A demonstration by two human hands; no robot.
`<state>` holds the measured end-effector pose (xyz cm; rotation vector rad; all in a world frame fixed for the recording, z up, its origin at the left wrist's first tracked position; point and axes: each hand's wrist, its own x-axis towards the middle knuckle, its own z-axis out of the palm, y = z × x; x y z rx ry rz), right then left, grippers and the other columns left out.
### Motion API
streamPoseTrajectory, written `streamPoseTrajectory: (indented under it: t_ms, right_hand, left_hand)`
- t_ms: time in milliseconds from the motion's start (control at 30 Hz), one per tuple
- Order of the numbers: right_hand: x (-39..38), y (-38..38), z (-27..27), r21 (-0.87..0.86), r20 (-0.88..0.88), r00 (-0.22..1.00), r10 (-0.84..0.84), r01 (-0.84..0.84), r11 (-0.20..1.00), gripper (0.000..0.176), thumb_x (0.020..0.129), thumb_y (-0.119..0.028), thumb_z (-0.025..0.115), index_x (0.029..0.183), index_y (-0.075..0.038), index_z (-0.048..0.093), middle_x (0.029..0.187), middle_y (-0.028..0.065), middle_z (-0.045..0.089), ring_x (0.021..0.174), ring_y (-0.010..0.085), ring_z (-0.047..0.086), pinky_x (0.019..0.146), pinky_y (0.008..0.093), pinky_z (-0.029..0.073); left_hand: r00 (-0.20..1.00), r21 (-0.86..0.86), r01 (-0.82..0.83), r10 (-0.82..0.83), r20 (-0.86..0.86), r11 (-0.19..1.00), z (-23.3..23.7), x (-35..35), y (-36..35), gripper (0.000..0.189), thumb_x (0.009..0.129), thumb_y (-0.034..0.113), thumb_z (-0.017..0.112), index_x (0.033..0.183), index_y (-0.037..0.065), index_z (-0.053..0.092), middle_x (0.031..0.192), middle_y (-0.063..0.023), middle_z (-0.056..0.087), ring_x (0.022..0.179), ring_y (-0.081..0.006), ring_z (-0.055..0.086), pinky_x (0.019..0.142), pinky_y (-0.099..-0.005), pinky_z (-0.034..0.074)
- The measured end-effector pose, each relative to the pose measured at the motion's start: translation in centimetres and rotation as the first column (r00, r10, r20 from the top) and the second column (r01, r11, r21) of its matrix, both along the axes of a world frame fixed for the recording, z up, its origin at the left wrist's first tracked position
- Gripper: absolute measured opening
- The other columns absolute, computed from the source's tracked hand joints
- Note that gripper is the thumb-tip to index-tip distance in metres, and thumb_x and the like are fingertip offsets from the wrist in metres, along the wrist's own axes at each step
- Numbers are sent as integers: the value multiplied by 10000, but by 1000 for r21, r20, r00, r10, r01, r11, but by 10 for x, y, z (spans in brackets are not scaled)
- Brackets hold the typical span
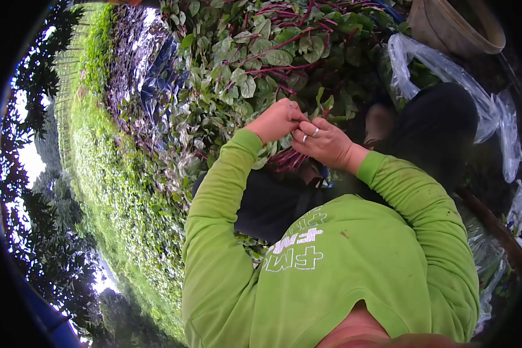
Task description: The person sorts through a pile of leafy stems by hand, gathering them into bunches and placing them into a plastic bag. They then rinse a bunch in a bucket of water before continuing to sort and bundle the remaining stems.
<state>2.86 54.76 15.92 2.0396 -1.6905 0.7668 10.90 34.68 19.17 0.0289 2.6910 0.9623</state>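
Left hand point(279, 120) and right hand point(326, 143): together, fingers meeting; item pinched, if any, too small to tell. Bunched red stems point(287, 160) just below, bodyward. Leafy greens point(267, 55) heaped beyond; clear plastic point(467, 81) and pale container point(449, 29) farther right

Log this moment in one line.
left hand + right hand: fingertips together | anything held: unclear | red-stemmed greens: heaped beyond | clear plastic: at right

Shirt point(359, 261) lime green; lettering point(298, 255) white-outlined, small brown flecks nearby. Trousers point(272, 203) black. Stems point(272, 71) magenta-red; leaves point(278, 57) green, some veins paler. Rings point(315, 132) silver. Tub point(446, 26) dull beige. Plastic point(435, 62) clear, whitish highlights.
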Motion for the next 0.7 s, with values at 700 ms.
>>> streamPoseTrajectory:
  t_ms: [700]
  right_hand:
    - [-2,-6,0,255,157,986,51,-91,963,98,816,-196,594,894,-145,622,922,16,621,937,192,617,873,361,459]
  left_hand:
    - [914,-438,-85,-106,-393,895,-9,-21,0,147,797,105,678,894,94,788,788,-36,691,965,-274,646,945,-425,483]
